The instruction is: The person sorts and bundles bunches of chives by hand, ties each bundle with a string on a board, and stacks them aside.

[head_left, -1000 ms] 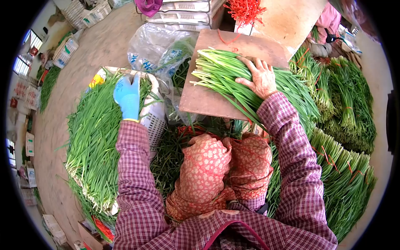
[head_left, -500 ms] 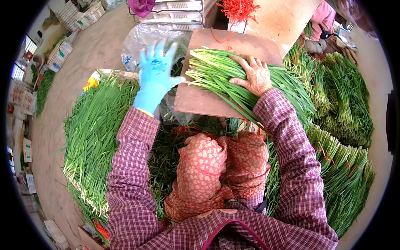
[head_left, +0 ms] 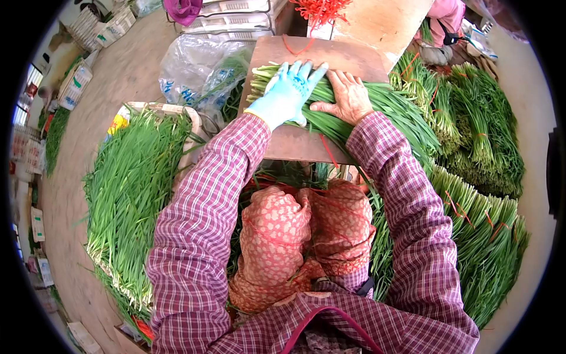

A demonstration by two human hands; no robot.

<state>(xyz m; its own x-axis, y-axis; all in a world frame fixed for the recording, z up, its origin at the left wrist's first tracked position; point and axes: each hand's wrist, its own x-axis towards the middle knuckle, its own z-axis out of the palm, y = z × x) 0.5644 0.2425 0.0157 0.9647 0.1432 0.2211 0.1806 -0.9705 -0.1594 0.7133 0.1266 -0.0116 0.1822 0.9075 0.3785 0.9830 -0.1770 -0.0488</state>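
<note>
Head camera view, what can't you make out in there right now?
All in the head view:
Palms of the gloved left hand and bare right hand: turned down, hidden by the backs of the hands.
Greens directly beneath: covered by both hands.
Board under the greens: covered by them.
Glove print: too small to read.
Purple cloth and red ties: cut off by the top edge.

Obstacles: plastic bag (head_left: 187, 68) left; bundles (head_left: 481, 141) right

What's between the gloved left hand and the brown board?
A bunch of green stalks: it lies on the board, with the left hand over it. Shows in the head view; directly under the palm is hidden.
</note>
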